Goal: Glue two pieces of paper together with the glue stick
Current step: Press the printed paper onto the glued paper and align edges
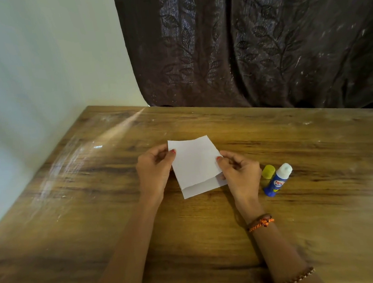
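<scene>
Two white paper pieces lie one over the other above the wooden table (98,213). The upper paper (193,160) covers most of the lower paper (204,187), whose strip shows along the near edge. My left hand (153,172) pinches the papers' left edge with thumb on top. At the right edge my right hand (238,173) pinches them too. The blue glue stick (277,182) stands uncapped just right of my right hand, its white glue tip exposed. Its yellow cap (268,171) sits beside it on the table.
A dark leaf-patterned curtain (252,48) hangs behind the table's far edge. A pale wall (43,63) runs along the left side. Bracelets circle my right wrist (260,222).
</scene>
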